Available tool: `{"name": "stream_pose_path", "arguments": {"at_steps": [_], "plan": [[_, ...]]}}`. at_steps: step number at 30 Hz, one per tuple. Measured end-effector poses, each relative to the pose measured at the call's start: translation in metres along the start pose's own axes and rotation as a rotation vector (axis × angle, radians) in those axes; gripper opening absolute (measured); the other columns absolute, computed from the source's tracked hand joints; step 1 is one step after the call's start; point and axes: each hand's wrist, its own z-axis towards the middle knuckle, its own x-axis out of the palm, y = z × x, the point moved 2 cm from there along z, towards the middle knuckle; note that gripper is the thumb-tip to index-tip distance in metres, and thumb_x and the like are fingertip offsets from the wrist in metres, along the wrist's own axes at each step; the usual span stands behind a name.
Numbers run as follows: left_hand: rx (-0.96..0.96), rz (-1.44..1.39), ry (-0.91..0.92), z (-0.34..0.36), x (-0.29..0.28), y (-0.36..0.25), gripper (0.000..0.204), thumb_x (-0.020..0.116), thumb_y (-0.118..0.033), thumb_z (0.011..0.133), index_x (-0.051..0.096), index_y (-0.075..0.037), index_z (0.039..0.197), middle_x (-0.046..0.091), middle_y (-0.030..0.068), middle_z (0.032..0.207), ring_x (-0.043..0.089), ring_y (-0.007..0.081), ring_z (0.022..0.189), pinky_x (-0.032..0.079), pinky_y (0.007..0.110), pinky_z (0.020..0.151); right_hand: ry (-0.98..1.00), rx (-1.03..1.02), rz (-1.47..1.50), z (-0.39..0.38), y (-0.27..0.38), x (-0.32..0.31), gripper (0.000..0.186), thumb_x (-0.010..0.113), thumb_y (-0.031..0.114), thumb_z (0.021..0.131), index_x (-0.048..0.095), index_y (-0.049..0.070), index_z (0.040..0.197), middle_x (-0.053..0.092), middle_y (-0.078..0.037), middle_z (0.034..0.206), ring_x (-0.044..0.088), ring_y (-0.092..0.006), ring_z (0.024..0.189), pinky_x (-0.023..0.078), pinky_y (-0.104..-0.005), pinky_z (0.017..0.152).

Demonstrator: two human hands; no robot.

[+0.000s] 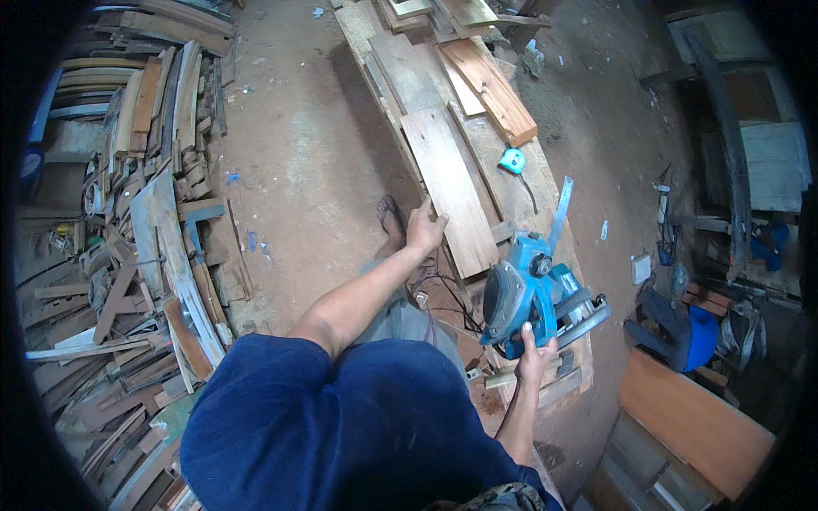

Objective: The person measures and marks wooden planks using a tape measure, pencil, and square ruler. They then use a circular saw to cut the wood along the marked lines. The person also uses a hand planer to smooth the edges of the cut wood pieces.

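Observation:
My left hand (pixel 424 232) is at the left edge of a pale wooden board (pixel 452 192), its fingers and thumb closed on that edge. The board lies lengthwise on a long workbench. In my right hand (pixel 535 356) is a blue circular saw (pixel 532 285), gripped by its handle with the thumb on top. The saw is over the near end of the bench, just right of the board's near end; its blade cannot be made out. Beyond it a metal ruler (pixel 561 213) slants away. A turquoise tape measure (pixel 512 160) rests farther up the bench.
Thick reddish timber (pixel 490 92) and other planks (pixel 405 68) lie at the bench's far end. Dark cables (pixel 447 298) hang beside its near left side. Offcuts (pixel 111 298) pile up at left. An orange-brown panel (pixel 694 422) and a blue object (pixel 700 339) stand at right.

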Motion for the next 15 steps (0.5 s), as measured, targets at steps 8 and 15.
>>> {"name": "stream_pose_path", "arguments": {"at_steps": [8,15], "plan": [[0.017,0.098,-0.057,0.021,-0.001,-0.021,0.074,0.076,-0.033,0.087,0.050,-0.003,0.150,0.055,0.0216,0.125,0.059,0.0382,0.121,0.047,0.042,0.106,0.017,0.022,-0.082,-0.007,0.010,0.013,0.034,0.078,0.013,0.093,0.064,0.000,0.120,0.065,-0.002,0.095,0.060,-0.0114,0.079,0.050,-0.0291,0.074],[0.279,0.232,-0.154,0.108,-0.039,-0.036,0.078,0.072,-0.037,0.090,0.042,0.003,0.150,0.049,0.0308,0.135,0.052,0.0457,0.124,0.043,0.050,0.109,0.163,0.050,0.088,-0.015,0.020,-0.006,0.057,0.062,0.052,0.099,0.061,-0.002,0.118,0.065,-0.007,0.087,0.062,-0.0153,0.073,0.050,-0.0308,0.068]]}}
